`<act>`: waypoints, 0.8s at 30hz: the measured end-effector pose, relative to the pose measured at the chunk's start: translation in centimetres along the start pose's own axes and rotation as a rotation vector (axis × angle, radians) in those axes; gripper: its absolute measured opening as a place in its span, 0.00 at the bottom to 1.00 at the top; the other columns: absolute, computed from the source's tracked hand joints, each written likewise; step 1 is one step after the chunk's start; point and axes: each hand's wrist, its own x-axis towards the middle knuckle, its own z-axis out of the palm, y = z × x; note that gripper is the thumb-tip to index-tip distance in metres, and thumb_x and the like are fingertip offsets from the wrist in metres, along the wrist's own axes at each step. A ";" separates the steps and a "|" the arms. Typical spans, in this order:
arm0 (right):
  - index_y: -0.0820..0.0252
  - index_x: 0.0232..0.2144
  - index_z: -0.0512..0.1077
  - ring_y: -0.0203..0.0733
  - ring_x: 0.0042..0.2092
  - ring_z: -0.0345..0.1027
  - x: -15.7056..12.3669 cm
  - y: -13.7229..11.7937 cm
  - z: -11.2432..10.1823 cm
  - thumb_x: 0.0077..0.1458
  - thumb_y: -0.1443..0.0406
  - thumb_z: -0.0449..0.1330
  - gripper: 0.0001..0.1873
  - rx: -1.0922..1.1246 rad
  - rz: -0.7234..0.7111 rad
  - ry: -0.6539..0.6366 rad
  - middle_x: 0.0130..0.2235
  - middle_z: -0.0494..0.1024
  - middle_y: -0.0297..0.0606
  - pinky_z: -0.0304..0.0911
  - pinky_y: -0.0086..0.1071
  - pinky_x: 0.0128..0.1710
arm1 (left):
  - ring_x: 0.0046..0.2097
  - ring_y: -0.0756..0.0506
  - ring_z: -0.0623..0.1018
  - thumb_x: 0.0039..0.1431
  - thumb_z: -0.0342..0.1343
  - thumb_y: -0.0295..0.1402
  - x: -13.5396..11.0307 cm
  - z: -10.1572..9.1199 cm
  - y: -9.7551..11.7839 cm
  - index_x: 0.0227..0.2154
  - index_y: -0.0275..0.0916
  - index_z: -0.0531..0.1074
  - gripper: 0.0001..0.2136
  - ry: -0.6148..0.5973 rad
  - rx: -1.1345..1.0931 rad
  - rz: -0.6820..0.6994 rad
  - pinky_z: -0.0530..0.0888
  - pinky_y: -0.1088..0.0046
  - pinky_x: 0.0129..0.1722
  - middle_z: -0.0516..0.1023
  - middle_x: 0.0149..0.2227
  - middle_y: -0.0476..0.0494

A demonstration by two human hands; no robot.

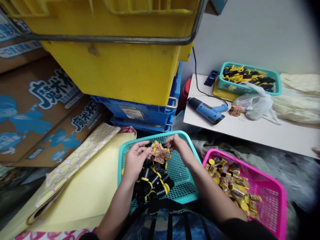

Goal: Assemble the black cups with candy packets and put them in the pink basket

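Observation:
My left hand (136,159) pinches a small bunch of printed yellow labels (157,150) between thumb and fingers, above the near part of a turquoise basket (185,196). To their right, my right hand (178,146) is held with its fingertips curled together; whether anything small is between them is hidden. Under the labels, black containers with yellow rims (153,181) lie heaped in the left half of the basket. A pink basket (271,200) on the right holds several small pieces wrapped in similar yellow print (236,190).
Stacked yellow (120,73) and blue crates (140,111) rise ahead. Printed cartons (50,110) and a yellow sheet (85,180) lie left. A white table (250,133) bears a blue heat gun (207,110), a plastic bag (260,101) and another turquoise basket (250,88).

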 end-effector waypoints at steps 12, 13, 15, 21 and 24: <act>0.59 0.21 0.73 0.38 0.26 0.66 -1.0 -0.7 1.8 0.52 0.54 0.61 0.16 -0.143 0.023 0.005 0.22 0.76 0.35 0.61 0.32 0.30 | 0.26 0.52 0.76 0.42 0.68 0.31 -0.8 2.1 0.4 0.42 0.37 0.69 0.23 -0.123 -0.096 -0.110 0.73 0.78 0.27 0.80 0.31 0.48; 0.60 0.20 0.72 0.36 0.24 0.65 -0.9 -0.6 1.4 0.50 0.51 0.61 0.19 -0.037 0.088 -0.062 0.21 0.73 0.34 0.60 0.31 0.28 | 0.25 0.53 0.75 0.42 0.68 0.31 -0.8 1.9 0.7 0.42 0.37 0.69 0.23 -0.162 -0.084 -0.125 0.73 0.78 0.26 0.80 0.29 0.49; 0.61 0.21 0.71 0.34 0.23 0.62 -0.8 -0.5 0.5 0.48 0.47 0.62 0.22 0.154 0.172 -0.133 0.20 0.71 0.32 0.58 0.29 0.25 | 0.24 0.53 0.74 0.40 0.69 0.30 -0.8 1.5 1.4 0.44 0.36 0.68 0.25 -0.223 -0.057 -0.154 0.72 0.80 0.24 0.79 0.27 0.50; 0.60 0.26 0.70 0.35 0.28 0.62 -1.3 -1.6 -0.7 0.55 0.45 0.53 0.25 0.108 0.039 -0.089 0.26 0.70 0.34 0.57 0.29 0.27 | 0.24 0.53 0.75 0.40 0.70 0.30 -0.9 1.4 2.3 0.47 0.37 0.66 0.29 -0.167 -0.065 -0.135 0.71 0.80 0.22 0.80 0.29 0.49; 0.58 0.30 0.68 0.38 0.33 0.64 -2.1 -2.5 0.0 0.50 0.54 0.63 0.15 -0.143 -0.131 -0.067 0.31 0.71 0.34 0.60 0.32 0.34 | 0.23 0.54 0.74 0.43 0.69 0.33 -1.1 2.0 2.0 0.47 0.38 0.66 0.27 -0.138 -0.091 -0.127 0.72 0.80 0.22 0.80 0.31 0.49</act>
